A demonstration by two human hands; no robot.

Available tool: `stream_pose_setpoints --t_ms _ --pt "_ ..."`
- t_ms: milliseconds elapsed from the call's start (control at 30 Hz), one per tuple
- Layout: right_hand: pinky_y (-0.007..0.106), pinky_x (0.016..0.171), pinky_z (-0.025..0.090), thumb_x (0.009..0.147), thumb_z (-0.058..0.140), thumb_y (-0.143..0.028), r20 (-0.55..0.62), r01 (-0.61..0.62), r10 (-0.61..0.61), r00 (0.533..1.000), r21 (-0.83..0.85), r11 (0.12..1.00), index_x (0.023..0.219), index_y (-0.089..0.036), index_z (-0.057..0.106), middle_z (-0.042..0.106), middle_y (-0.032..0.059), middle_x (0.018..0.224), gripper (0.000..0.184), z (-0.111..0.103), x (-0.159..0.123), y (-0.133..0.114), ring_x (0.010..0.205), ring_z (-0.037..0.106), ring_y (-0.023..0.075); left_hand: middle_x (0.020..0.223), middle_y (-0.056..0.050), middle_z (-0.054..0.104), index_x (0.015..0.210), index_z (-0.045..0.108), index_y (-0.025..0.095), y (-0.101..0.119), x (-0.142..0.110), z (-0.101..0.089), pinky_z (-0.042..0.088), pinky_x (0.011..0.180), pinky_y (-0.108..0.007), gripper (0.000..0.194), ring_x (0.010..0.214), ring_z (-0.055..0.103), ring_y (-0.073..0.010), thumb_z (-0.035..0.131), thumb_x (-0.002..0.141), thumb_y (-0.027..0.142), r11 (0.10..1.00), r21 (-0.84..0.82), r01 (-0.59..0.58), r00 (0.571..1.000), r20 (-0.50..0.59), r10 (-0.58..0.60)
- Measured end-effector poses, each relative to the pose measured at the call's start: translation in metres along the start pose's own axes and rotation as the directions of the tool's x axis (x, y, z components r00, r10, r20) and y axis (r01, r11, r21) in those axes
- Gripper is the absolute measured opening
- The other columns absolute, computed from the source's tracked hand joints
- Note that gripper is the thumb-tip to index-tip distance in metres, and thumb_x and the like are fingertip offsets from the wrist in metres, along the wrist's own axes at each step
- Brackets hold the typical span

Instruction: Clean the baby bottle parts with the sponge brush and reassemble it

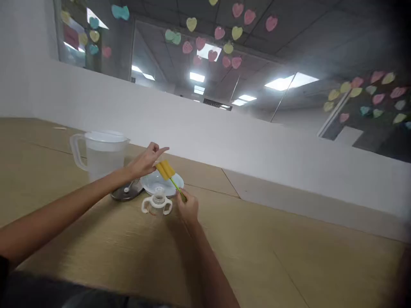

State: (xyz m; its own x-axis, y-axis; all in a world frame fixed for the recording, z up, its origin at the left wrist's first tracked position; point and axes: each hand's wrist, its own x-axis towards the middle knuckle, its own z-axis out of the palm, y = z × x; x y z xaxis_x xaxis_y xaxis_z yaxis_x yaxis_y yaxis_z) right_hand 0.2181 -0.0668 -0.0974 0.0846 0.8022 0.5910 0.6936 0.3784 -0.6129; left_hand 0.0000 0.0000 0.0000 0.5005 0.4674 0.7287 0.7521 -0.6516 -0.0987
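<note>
The right hand point(188, 208) seemingly pinches a bottle brush point(165, 170).

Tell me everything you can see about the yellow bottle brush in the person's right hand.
The bottle brush has a ribbed yellow head that looks like sponge, on a thin green stem that looks like plastic. The right hand grips the stem's lower end, and the brush slants up and to the left. Its head sits above a white plate and right beside the left hand; I can't tell whether they touch.
</note>
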Motion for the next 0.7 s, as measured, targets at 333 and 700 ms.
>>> stream_pose_setpoints --t_ms 333,700 --pt "0.018 0.059 0.039 0.085 0.046 -0.032 0.081 0.156 -0.137 0.987 -0.329 0.931 0.100 -0.026 0.069 0.072 0.0019 0.081 0.027 -0.010 -0.001 0.004 0.067 0.064 0.0127 0.109 -0.005 0.048 0.133 0.032 0.034 0.025 -0.011 -0.006 0.043 0.074 -0.022 0.076 0.090 0.052 -0.0136 0.035 0.069 -0.008 0.948 -0.074 -0.310 0.901 0.295 0.318" --pt "0.022 0.052 0.030 0.089 0.047 -0.028 -0.170 0.447 -0.620 0.766 -0.551 0.704 0.095 -0.021 0.070 0.061 0.0002 0.054 0.025 -0.007 0.002 0.014 0.048 0.051 0.0067 0.069 -0.004 0.060 0.127 0.042 0.015 0.014 0.004 -0.007 0.036 0.044 -0.022 0.063 0.049 0.052 -0.0120 0.044 0.078 0.055 0.366 -0.643 0.673 0.736 0.629 -0.249"
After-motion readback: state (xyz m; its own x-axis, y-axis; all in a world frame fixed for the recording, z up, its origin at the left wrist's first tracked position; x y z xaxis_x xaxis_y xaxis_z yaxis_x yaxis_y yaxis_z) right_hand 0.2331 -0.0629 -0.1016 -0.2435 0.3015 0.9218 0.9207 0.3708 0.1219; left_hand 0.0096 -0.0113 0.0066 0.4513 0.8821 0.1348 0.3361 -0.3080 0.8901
